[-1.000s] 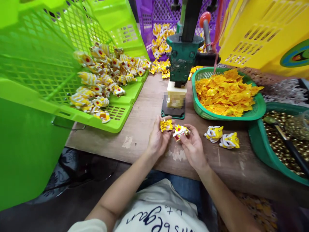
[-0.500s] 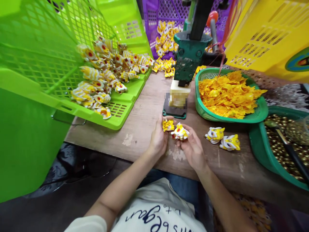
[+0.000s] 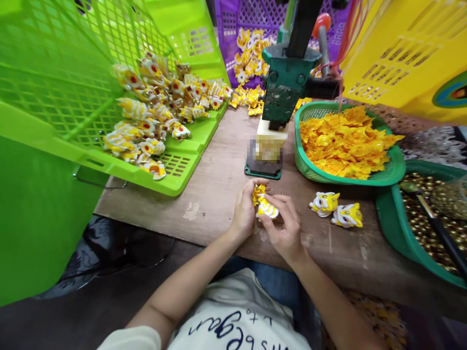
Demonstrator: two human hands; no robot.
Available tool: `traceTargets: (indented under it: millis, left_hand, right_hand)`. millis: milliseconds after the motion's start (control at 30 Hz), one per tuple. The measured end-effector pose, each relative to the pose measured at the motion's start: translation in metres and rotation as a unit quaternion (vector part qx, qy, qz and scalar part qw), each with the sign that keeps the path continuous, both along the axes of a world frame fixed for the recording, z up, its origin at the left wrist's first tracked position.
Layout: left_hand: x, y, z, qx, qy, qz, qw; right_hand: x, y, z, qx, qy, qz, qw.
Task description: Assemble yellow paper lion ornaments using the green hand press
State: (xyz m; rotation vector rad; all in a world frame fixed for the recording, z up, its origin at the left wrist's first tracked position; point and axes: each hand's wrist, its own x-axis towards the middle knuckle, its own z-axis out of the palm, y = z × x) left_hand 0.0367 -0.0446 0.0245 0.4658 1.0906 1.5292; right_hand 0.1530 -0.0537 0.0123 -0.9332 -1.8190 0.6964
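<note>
The left hand (image 3: 243, 215) grips a yellow piece (image 3: 258, 193); at its five o'clock, the right hand (image 3: 288, 229) pinches a striped figure (image 3: 267, 210).

White shirt (image 3: 233, 306): "began", upside down; other lettering partial | Yellow crate (image 3: 404, 58): round emblem (image 3: 453, 92)
</note>
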Motion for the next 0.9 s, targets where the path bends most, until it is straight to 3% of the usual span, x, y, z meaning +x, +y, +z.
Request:
traceTargets:
  millis: [233,467,567,667,767,900]
  left_hand:
    - [0.003,-0.003,0.003,-0.001,0.033,-0.012,0.999]
    - [0.003,-0.004,0.011,-0.004,0.017,-0.055,0.998]
    - [-0.001,-0.001,0.009,-0.025,-0.024,-0.075,0.997]
    - [-0.008,0.006,0.005,-0.036,-0.084,-0.072,0.993]
    - [-0.014,0.012,0.004,-0.031,-0.127,-0.054,0.99]
    - [-0.021,0.013,0.005,-0.033,-0.142,-0.079,0.986]
  right_hand:
    - [-0.002,-0.003,0.004,0.016,0.003,-0.006,1.0]
    - [-0.005,-0.002,-0.001,-0.02,0.037,-0.004,0.999]
    - [-0.006,-0.005,-0.003,0.003,0.0,-0.018,1.0]
    - [0.001,-0.001,0.006,0.03,-0.116,-0.001,0.993]
    - [0.023,0.033,0.03,0.043,-0.248,-0.038,0.967]
    - [0.059,0.125,0.063,0.007,-0.368,-0.151,0.918]
